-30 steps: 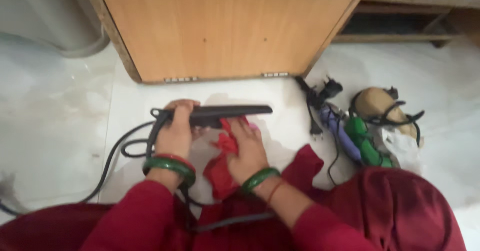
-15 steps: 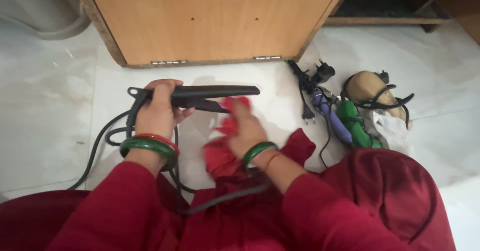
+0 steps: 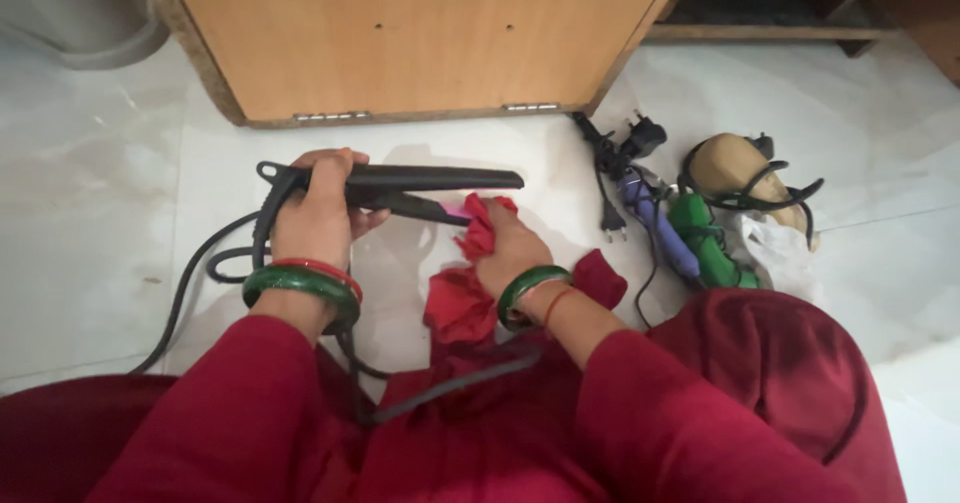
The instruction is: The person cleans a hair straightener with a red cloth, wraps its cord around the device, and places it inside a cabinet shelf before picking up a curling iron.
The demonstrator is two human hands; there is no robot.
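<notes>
A grey bin [image 3: 95, 23] stands at the far left on the white floor [image 3: 100, 213]. A black cord [image 3: 195, 273] loops across the floor from the near left up to the rear end of a black straightener [image 3: 400, 183], and part of it runs on over the person's red lap.

The left hand [image 3: 318, 213] grips the straightener at its handle end, fingers wrapped over the top and thumb below, so the tool lies level above the floor with its tip pointing right. Two bangles [image 3: 300, 288], one red and one green, sit on that wrist. The straightener's arms are slightly parted at the tip end, with a pink plate showing on the lower one.

The right hand [image 3: 515, 248] is just right of the tool's middle, fingers closed on a bunched red cloth [image 3: 465, 283]. The top of the cloth is pressed against the lower arm, near the pink plate; the rest hangs down toward the lap. A green bangle sits on this wrist too.

Beyond the hands, a wooden door [image 3: 420, 33] with two metal hinges along its lower edge fills the far middle. To the right, on the floor, lie a black plug [image 3: 640, 138], a purple tool [image 3: 655, 223], a green tool [image 3: 710, 243], a tan device [image 3: 735, 168] wound with black cord, and a white bag [image 3: 780, 253]. They are heaped together, well apart from the hands. The person's red-clothed knee [image 3: 780, 383] fills the near right.
</notes>
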